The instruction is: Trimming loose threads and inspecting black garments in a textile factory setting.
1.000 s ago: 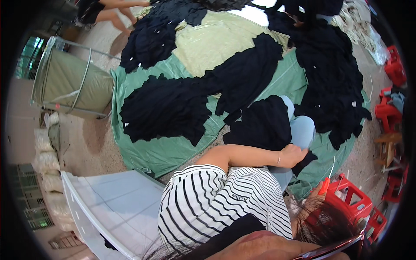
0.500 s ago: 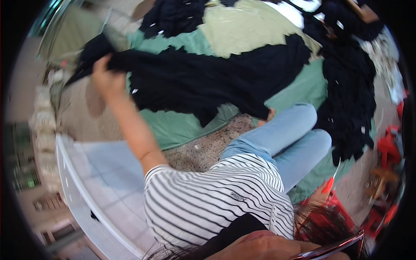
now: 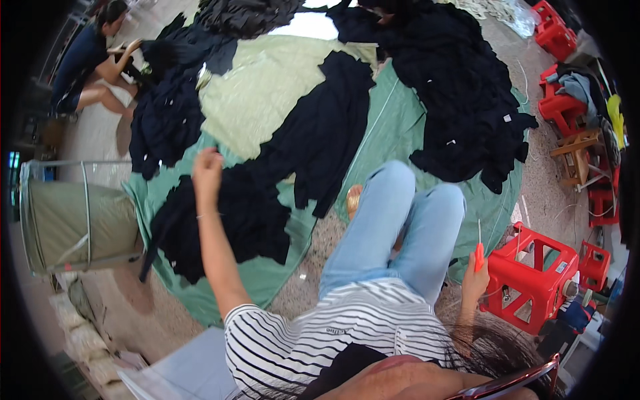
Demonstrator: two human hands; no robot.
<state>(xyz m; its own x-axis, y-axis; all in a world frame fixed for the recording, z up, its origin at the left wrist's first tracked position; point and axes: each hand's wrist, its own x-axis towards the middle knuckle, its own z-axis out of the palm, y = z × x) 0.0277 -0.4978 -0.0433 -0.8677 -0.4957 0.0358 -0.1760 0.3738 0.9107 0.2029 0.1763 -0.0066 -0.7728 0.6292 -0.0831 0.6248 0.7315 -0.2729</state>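
Observation:
My left hand (image 3: 207, 172) is raised over the green sheet (image 3: 200, 303), its fingers curled together with no cloth seen in them. Below it a dark navy garment (image 3: 253, 220) lies in a heap on the sheet, apart from the hand. Another dark garment (image 3: 340, 100) stretches from there toward the upper middle, partly over a pale yellow-green sheet (image 3: 260, 80). At my right side, my right hand (image 3: 474, 280) grips a tool with an orange-red handle (image 3: 479, 257) and a thin, upright metal blade; its exact kind is unclear.
Red plastic stools (image 3: 533, 277) stand close by my right hand, with more along the right side. A large dark garment pile (image 3: 460, 100) lies at right. At far left a co-worker (image 3: 87, 70) sits handling dark cloth. A framed green-grey bin (image 3: 80, 213) stands at left.
My left hand has let go of the dark garment, which now lies heaped on the sheet at left. The view has turned to the right, bringing the right hand's tool and the stools into fuller view.

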